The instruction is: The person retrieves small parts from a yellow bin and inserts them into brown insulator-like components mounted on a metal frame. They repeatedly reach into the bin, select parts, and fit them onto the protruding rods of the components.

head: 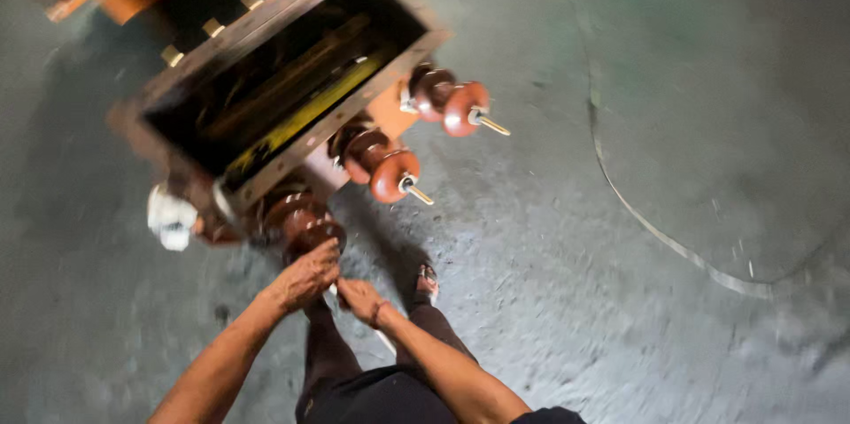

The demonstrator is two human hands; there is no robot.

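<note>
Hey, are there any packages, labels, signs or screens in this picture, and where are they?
None that I can make out; the picture is blurred.
The nearest things are an open rusty metal tank with brown ribbed insulators, and a white crumpled bundle at its lower left corner, too blurred to identify.

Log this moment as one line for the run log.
left hand: on nearest brown insulator | right hand: just below it | open-topped metal tank on floor
</note>
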